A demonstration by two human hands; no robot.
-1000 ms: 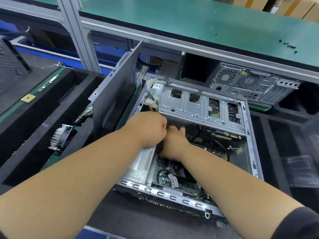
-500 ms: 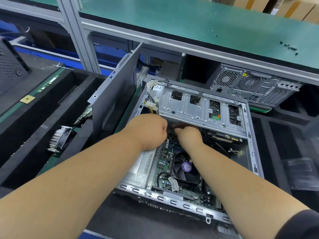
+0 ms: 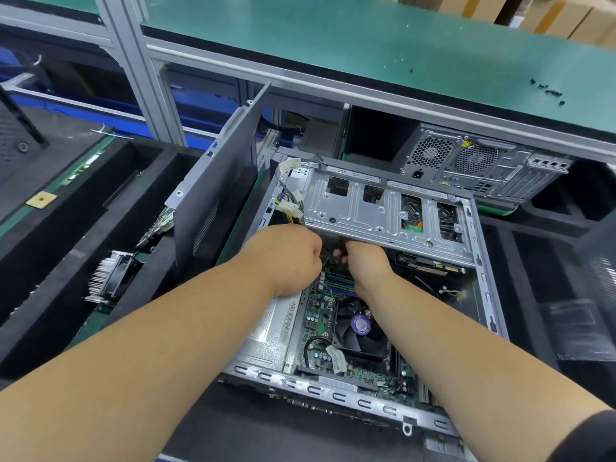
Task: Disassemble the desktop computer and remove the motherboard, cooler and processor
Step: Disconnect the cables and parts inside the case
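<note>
Grey open desktop case (image 3: 480,261) on bench; left hand (image 3: 293,258) and right hand (image 3: 363,261) curled close together under drive cage (image 3: 376,211), above motherboard (image 3: 320,325). Fingertips hidden, grip unclear. Cooler fan (image 3: 358,331) nearer.

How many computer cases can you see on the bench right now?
2. The open case lies in front of the person, both hands inside it. A second, closed case lies behind it under the green shelf, rear panel facing us. Others may be out of frame.

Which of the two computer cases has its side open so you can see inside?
The near case both hands reach into; its motherboard and cooler fan show. The other case behind shows only its closed rear panel.
</note>
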